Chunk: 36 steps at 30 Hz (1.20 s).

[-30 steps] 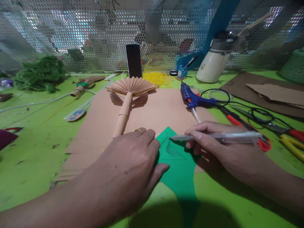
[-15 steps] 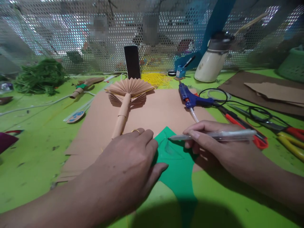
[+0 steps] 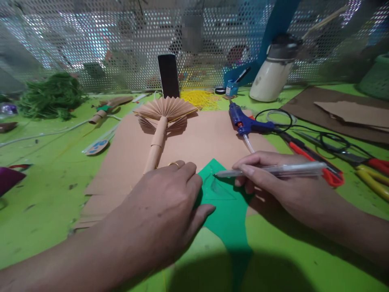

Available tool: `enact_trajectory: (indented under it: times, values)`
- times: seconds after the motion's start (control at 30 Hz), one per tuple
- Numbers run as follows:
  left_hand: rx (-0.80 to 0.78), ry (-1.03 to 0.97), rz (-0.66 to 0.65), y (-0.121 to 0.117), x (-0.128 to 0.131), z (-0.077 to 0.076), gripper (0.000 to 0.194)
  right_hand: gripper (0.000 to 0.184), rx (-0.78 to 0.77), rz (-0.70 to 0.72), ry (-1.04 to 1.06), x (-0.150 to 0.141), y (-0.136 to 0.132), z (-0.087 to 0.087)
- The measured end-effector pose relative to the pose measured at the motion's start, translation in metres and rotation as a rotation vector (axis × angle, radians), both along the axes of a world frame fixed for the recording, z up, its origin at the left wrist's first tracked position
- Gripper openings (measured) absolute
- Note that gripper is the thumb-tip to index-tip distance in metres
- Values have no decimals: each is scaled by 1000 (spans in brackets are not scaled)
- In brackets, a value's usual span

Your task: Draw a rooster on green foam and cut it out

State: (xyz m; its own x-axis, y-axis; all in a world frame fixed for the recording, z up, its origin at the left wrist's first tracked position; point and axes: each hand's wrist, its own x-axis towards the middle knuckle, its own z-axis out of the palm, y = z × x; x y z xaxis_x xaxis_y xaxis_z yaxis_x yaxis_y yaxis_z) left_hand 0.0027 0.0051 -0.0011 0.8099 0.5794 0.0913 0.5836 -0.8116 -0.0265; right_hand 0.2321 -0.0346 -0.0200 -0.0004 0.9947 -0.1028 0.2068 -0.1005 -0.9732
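My right hand (image 3: 273,178) is closed round a clear-barrelled pen (image 3: 282,170), whose tip touches a piece of green paper (image 3: 225,219). Thin lines drawn on that paper form a roughly triangular outline with a curved shape inside. My left hand (image 3: 170,202), with a ring on one finger, lies over the paper's left edge, thumb apart and fingertips partly hidden. Underneath is a large sheet of brown paper (image 3: 212,134). Just beyond my left hand rests a folded brown-paper fan shape (image 3: 167,109) on a rolled paper tube (image 3: 155,142).
A blue glue gun (image 3: 246,121) lies right of centre, near a red cutter (image 3: 331,174) and scissors (image 3: 369,174). Farther back stand a phone (image 3: 169,75), a blue paint jar (image 3: 231,88) and a white jug (image 3: 270,77). Green shredded strands (image 3: 51,97) are piled at left.
The pen tip has shifted very slightly over the drawn lines. My left hand stays in place on the green paper. The whole view has tilted a little, so things sit slightly higher.
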Motion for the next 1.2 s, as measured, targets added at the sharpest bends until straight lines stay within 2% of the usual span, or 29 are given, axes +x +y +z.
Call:
enact_trajectory:
  times: [0.13, 0.27, 0.43, 0.57, 0.73, 0.83, 1.03, 1.2]
  values:
    - [10, 5, -3, 0, -1, -1, 23, 26, -44, 84, 41, 2, -1, 0]
    - [13, 0, -3, 0, -1, 0, 22, 25, -93, -2, 117, 4, 2, -1]
    - [-4, -4, 13, 1, 0, 0, 23, 20, 14, 10, -6, 2, 2, 1]
    - [11, 0, 3, 1, 0, 0, 23, 23, -79, 73, 83, 4, 2, -1]
    - [17, -4, 2, 1, 0, -1, 23, 27, -56, -44, 46, 5, 2, -2]
    - [6, -7, 6, 2, 1, -1, 24, 27, -25, -20, 5, 1, 1, 1]
    - [-17, -7, 11, 1, 0, 0, 22, 22, -62, 100, 48, 1, -1, 3]
    - [-13, 16, 25, 1, -1, 0, 22, 30, -30, -4, 14, 3, 2, -2]
